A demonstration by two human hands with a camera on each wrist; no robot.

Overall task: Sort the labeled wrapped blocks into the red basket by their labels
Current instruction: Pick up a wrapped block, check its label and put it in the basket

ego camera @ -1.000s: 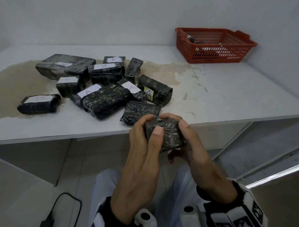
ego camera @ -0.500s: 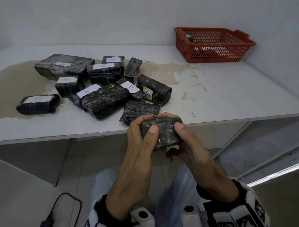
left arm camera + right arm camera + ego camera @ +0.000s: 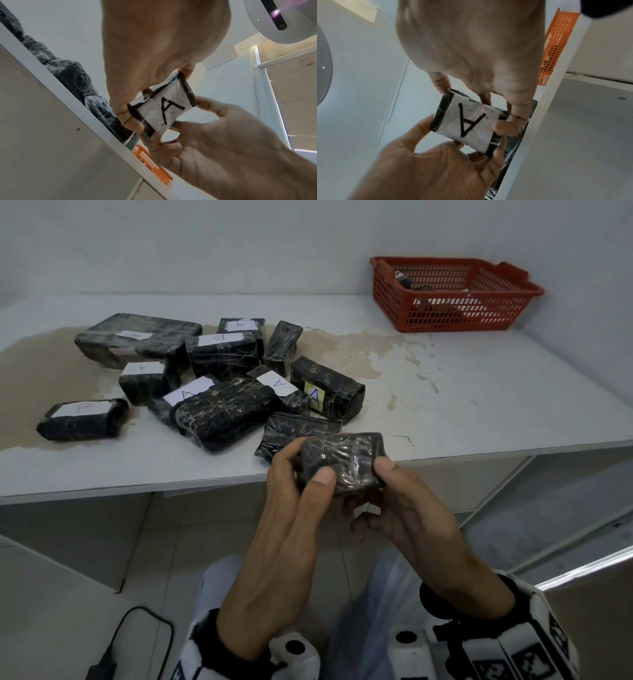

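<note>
A small black wrapped block (image 3: 342,462) is held in front of the table's near edge, gripped by both hands. My left hand (image 3: 305,470) grips its left end with thumb on top. My right hand (image 3: 378,484) pinches its right end. Its white label reading "A" (image 3: 164,109) faces down and shows only in the wrist views (image 3: 467,121). Several more black blocks (image 3: 222,412), some labelled A or B, lie piled on the table's left half. The red basket (image 3: 455,313) stands at the far right against the wall with a dark item or two inside.
The white table (image 3: 479,405) has a brown stain under the pile and its front edge runs just behind my hands. A black cable and charger (image 3: 113,655) lie on the floor at lower left. A lower shelf (image 3: 565,501) sits at the right.
Both hands have lifted the block slightly toward the table edge and turned it so it lies wider and flatter. The pile and basket have not moved.
</note>
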